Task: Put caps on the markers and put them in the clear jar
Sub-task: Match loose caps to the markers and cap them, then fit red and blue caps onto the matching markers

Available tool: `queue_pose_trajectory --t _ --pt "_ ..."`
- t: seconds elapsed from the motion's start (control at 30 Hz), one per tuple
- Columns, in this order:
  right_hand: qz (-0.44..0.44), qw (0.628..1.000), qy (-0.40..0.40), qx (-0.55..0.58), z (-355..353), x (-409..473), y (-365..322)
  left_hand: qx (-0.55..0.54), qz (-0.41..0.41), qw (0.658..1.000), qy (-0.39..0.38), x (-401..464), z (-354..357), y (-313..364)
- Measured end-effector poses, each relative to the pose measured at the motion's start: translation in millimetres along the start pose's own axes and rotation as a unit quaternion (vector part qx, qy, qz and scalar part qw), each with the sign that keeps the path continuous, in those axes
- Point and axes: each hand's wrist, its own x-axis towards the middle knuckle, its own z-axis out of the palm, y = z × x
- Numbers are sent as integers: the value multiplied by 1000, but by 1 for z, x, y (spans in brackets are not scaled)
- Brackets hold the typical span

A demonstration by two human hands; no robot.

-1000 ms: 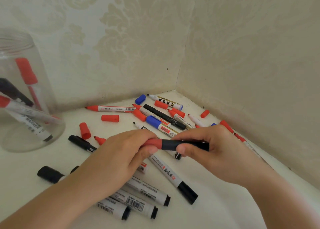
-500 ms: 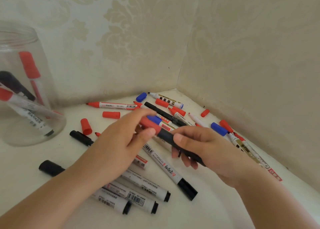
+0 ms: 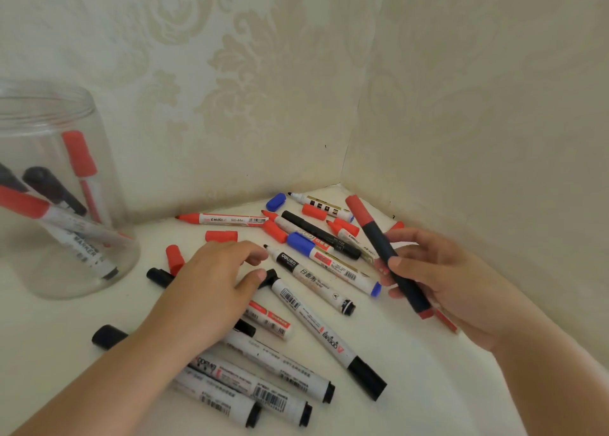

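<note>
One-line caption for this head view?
Right hand holds a capped red-and-black marker; left hand hovers over loose markers beside the clear jar.

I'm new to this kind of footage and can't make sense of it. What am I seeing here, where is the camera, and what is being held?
No machine here: a person works bare-handed, and the one camera sits on their head, looking down. The right hand holds a dark marker with a red cap. The left hand hovers, fingers spread, over loose markers and separate caps scattered on the white surface. At left stands the clear jar, already holding several capped markers.
</note>
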Motion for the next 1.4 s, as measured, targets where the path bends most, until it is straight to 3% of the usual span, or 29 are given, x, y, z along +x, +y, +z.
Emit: queue_pose_trajectory --t 0.2,0.33,0.4,0.57,0.77,1.03,1.4 --pt "-6 984 -94 -150 9 -8 -5 4 -17 1000 -20 2 7 0" --pt "-50 921 -117 -368 22 -13 -3 -2 -21 1000 -3 2 11 3" --pt "-79 898 -119 -416 28 -16 -3 3 -17 1000 6 0 12 3" --pt "-102 894 -151 -409 37 -18 -8 -18 -16 999 27 -1 11 3" --pt "-158 915 3 -370 31 -6 1 -56 -29 995 80 1 3 3" --pt "-187 909 6 -373 54 9 16 -92 -58 990 88 3 -4 1" --pt "-241 856 14 -457 58 8 21 -76 -11 996 52 -1 5 0"
